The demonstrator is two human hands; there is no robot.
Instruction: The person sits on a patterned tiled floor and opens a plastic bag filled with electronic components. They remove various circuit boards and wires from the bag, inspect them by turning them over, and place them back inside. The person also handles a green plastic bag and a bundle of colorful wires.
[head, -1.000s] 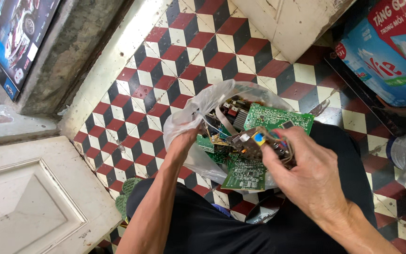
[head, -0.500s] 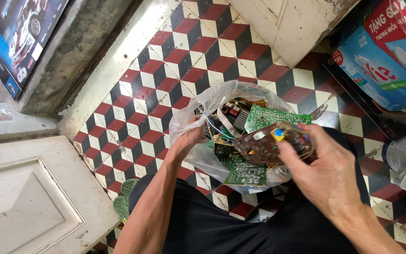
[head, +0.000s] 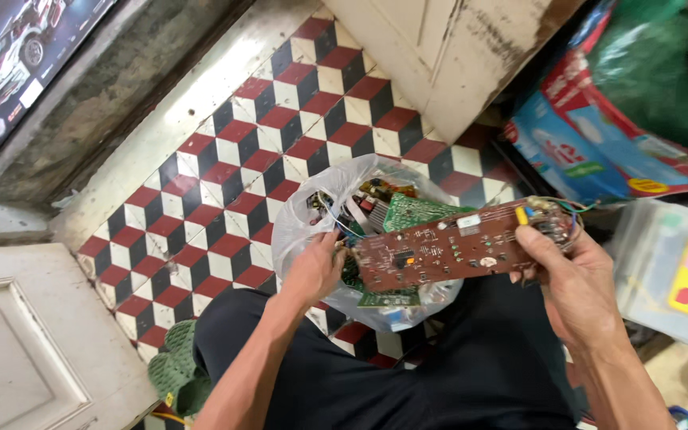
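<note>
A clear plastic bag full of circuit boards rests on the tiled floor between my knees. My right hand holds a long brown circuit board by its right end, lifted flat above the bag, with coloured wires at that end. My left hand grips the bag's near rim, with its fingers by the brown board's left end. Green circuit boards and loose wires lie inside the bag.
The floor has red, black and white cube-pattern tiles. A white panelled door lies at the lower left and a green sandal beside my leg. Colourful boxes and a clear plastic container crowd the right side.
My right hand has pulled the brown circuit board up out of the bag and turned it flat. The left hand has stayed on the bag's rim.
</note>
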